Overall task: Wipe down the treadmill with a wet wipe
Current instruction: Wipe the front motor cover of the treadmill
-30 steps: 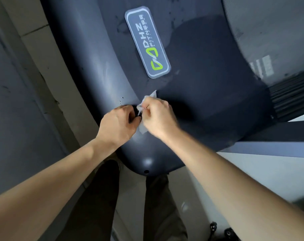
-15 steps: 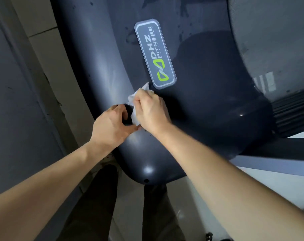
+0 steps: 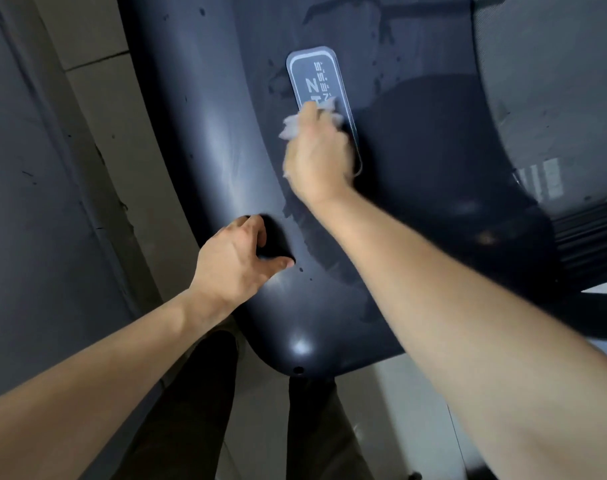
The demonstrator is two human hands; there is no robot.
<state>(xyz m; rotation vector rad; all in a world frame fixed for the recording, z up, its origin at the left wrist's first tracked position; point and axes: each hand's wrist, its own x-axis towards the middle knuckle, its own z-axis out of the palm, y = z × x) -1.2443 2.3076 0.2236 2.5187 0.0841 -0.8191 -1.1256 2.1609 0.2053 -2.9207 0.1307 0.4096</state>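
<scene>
The treadmill's dark motor cover (image 3: pixel 433 161) fills the upper middle of the view, with a grey logo plate (image 3: pixel 312 74) on it. My right hand (image 3: pixel 317 157) holds a bunched white wet wipe (image 3: pixel 291 128) against the lower half of the logo plate and hides that half. A wet streak (image 3: pixel 316 244) runs along the cover below the hand. My left hand (image 3: pixel 236 258) rests on the cover's left rim nearer to me, fingers loosely curled and holding nothing.
The treadmill belt (image 3: pixel 555 64) lies at the upper right, with a ribbed side rail (image 3: pixel 589 233) at the right edge. A grey wall (image 3: pixel 35 202) and a pale floor strip (image 3: pixel 97 109) run along the left. My legs (image 3: pixel 191 410) stand below the cover's rounded end.
My right hand has moved up the cover with the wipe, from beside my left hand onto the logo plate. My left hand let go of the wipe and stayed near the rim.
</scene>
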